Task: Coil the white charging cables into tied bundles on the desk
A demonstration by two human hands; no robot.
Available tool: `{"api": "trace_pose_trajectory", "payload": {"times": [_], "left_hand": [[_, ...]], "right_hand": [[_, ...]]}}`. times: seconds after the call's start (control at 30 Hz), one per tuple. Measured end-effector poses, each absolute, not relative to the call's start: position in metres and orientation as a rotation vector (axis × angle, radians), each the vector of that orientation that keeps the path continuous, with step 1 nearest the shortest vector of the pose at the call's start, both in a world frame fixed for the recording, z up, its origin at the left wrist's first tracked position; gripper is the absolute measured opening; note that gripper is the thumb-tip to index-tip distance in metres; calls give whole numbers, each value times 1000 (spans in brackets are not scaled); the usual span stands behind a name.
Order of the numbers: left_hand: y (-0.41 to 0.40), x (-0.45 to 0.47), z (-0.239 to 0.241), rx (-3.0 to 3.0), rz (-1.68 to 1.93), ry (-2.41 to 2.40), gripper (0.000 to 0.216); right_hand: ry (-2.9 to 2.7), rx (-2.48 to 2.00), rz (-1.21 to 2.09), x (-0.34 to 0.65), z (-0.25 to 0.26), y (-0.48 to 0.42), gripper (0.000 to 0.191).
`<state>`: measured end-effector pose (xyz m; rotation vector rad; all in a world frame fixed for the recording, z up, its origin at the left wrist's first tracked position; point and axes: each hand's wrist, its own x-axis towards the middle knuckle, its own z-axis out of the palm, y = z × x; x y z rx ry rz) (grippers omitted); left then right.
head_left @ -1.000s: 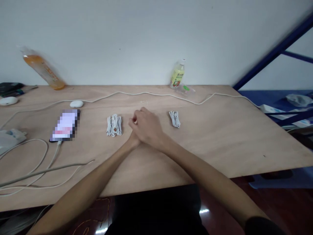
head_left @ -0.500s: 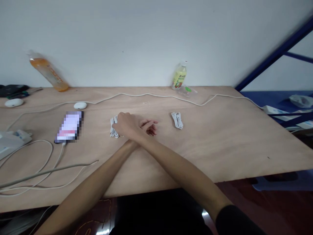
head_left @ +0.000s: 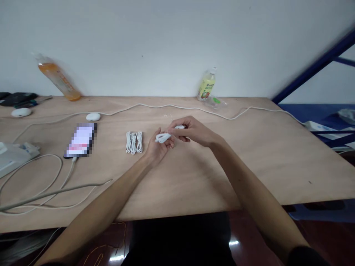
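Observation:
A white coiled cable (head_left: 163, 137) is held above the table between my two hands. My right hand (head_left: 191, 129) pinches it from above with thumb and fingers, and part of the coil shows beyond the thumb. Palm up, my left hand (head_left: 157, 149) has its thumb and half-curled fingers around the cable's left end; the exact contact is partly covered. To the left of that hand, three more coiled white cables (head_left: 134, 142) lie side by side on the wooden table (head_left: 177, 184).
A phone (head_left: 80, 140) with a charging lead lies left, near a white earbud case (head_left: 93, 116). One long white cable (head_left: 172, 106) runs across the back. An orange drink bottle (head_left: 59, 81) and a yellow-labelled bottle (head_left: 206, 85) stand by the wall.
My arms have uncrossed. My right hand has moved right, away from the row of cables, uncovering it. The single coil from the right of the table is now in my hands.

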<state>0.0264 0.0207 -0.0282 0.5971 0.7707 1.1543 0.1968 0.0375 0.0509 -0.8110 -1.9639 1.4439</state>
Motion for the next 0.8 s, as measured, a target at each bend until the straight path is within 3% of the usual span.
{"api": "trace_pose_trajectory", "payload": {"times": [0.1, 0.17, 0.27, 0.47, 0.8], "left_hand": [[17, 25, -23, 522, 1022, 761, 46], [15, 26, -23, 556, 994, 770, 31], [12, 28, -28, 719, 1045, 760, 14], [12, 26, -38, 902, 1089, 711, 29], [12, 21, -40, 841, 1153, 734, 42]], "right_hand": [[-2035, -837, 1447, 215, 36, 37, 18], [-2013, -843, 1377, 219, 24, 36, 15], [-1786, -817, 1447, 218, 6, 34, 33], [-1518, -923, 1294, 201, -24, 30, 41], [-1496, -1189, 853, 193, -42, 19, 18]]}}
